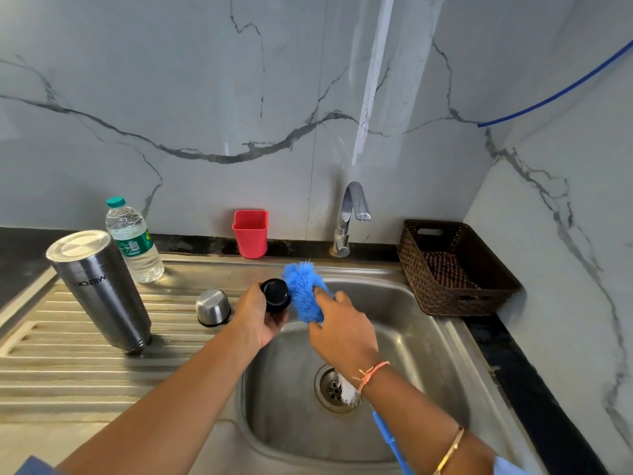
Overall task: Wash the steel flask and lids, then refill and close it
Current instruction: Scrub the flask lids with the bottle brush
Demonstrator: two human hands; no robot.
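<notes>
Steel sink (pixel 428 337); black round lid (pixel 275 293) in left hand (pixel 257 320), blue brush (pixel 303 289) in right hand (pixel 342 334).

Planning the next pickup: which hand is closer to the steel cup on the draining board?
Left. The left hand, holding the black lid, is just right of the steel cup; the right hand, gripping the blue brush, is farther right over the sink.

Looked forward and down from head height, wide-angle, pretty close over the sink (pixel 411 337), marble wall (pixel 205 97) dead ahead.
</notes>
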